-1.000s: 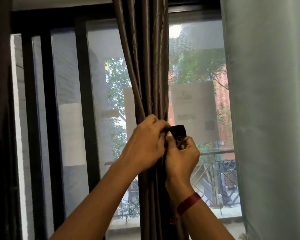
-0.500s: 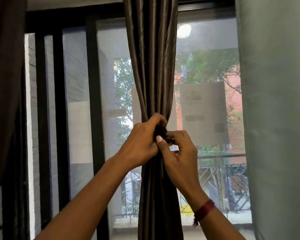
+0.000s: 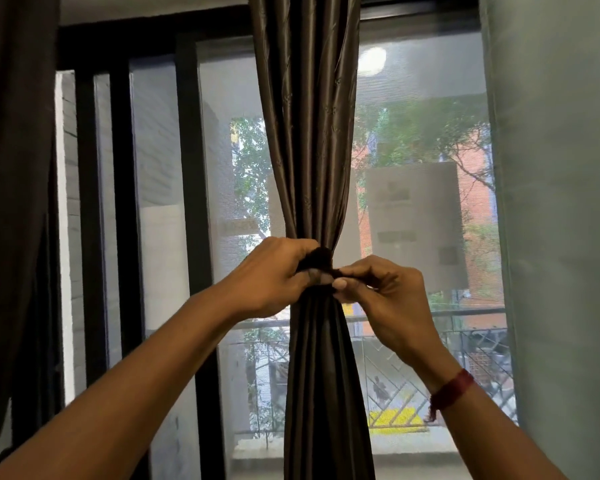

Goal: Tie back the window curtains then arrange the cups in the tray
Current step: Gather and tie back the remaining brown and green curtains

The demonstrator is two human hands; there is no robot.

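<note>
A dark brown satin curtain (image 3: pixel 307 133) hangs in the middle of the window, gathered into a narrow bunch at hand height. A dark tie-back band (image 3: pixel 321 255) wraps around the gathered part. My left hand (image 3: pixel 274 275) grips the band and the curtain from the left side. My right hand (image 3: pixel 385 289) pinches the band's end just right of the curtain, thumb and fingers closed on it. A red thread sits on my right wrist. No cups or tray are in view.
A second dark curtain (image 3: pixel 14 168) hangs at the far left. A pale wall or panel (image 3: pixel 561 202) fills the right side. Behind the curtain is a mesh-screened window (image 3: pixel 430 133) with black frame bars (image 3: pixel 191 168); a balcony railing lies beyond.
The view shifted so the curtain sits more centred. The loose band end that stuck out a second ago is now drawn tight, with my right hand pulling it rightward and the hands slightly apart.
</note>
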